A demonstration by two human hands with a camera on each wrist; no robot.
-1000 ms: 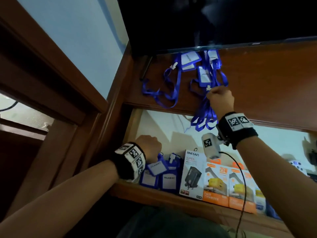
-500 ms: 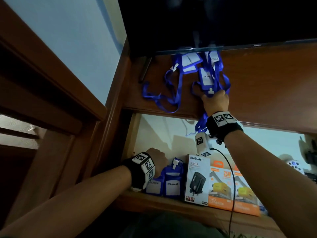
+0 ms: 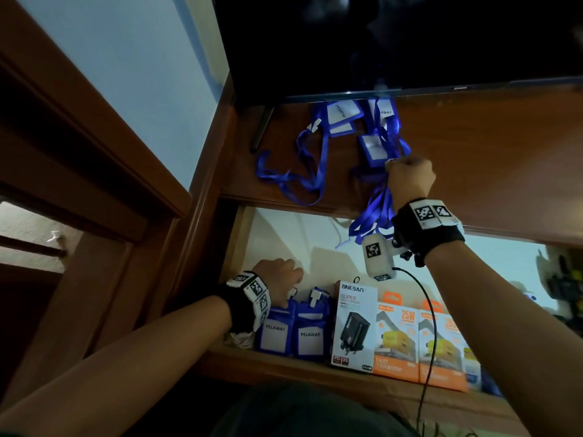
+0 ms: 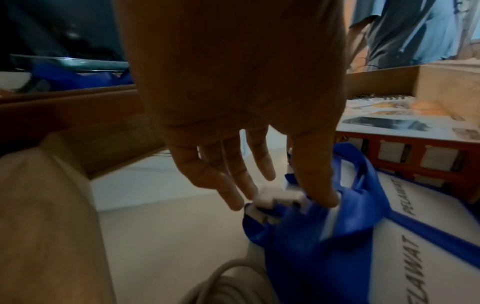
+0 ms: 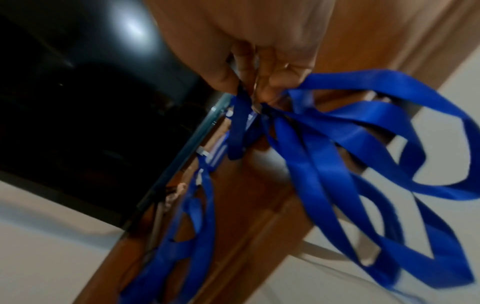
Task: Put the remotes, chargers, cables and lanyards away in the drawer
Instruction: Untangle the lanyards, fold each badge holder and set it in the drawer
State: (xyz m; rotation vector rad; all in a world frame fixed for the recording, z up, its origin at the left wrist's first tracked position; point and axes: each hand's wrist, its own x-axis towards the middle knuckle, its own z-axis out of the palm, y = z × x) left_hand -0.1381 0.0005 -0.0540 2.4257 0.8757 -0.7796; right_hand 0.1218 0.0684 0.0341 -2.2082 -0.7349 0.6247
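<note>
A dark TV (image 3: 394, 39) fills 12 o'clock of the head view, standing on a wooden cabinet top (image 3: 492, 159). Below it, from 6 to 4 o'clock, the drawer (image 3: 284, 364) is pulled open.

In the drawer, at 5 o'clock, orange boxes (image 3: 397, 345) marked "25W" stand in a row. Just at 9 o'clock of them stands a white box (image 3: 355, 326) reading "ONESAM SUPER", with a black plug pictured. Next at 9 o'clock again, two blue badge holders (image 3: 291, 334) stand upright, each labelled "PELAWAT".

More blue lanyards (image 3: 303, 159) lie on the cabinet top near 12 o'clock; one card there also reads "PELAWAT".

The right hand (image 3: 410, 179) is curled into a fist around a bunch of blue straps (image 5: 337, 156), whose loops hang over the cabinet edge above the drawer.

The left hand (image 4: 244, 102) is in the drawer, fingers straight, fingertips (image 4: 322, 195) touching a white clip (image 4: 278, 198) atop a badge holder.
</note>
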